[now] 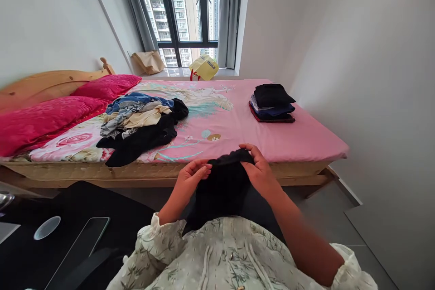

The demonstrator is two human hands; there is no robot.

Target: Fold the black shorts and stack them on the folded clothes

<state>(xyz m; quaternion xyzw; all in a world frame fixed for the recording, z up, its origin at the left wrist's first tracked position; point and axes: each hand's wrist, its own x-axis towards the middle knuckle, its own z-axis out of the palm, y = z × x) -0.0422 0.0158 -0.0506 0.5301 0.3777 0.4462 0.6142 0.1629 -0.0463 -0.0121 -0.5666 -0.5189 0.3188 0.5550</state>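
Observation:
Both of my hands hold a black garment [222,186] in front of my chest, near the foot of the bed. My left hand [190,176] pinches its upper left edge with curled fingers. Its upper right edge is gripped by my right hand [258,170], fingers bent over the cloth. The garment hangs down toward my lap. A heap of unfolded clothes [141,124], blue, beige, striped and black, lies on the pink floral sheet [224,122] to the left. A neat stack of folded clothes [272,103], black on top, sits at the right side of the bed.
Two magenta pillows [44,120] lie against the wooden headboard [47,82] at left. A brown paper bag [149,61] and a yellow bag [204,67] stand on the window sill. A dark table [81,208] with a phone [79,249] and a round lid [46,227] is at lower left. A white wall runs along the right.

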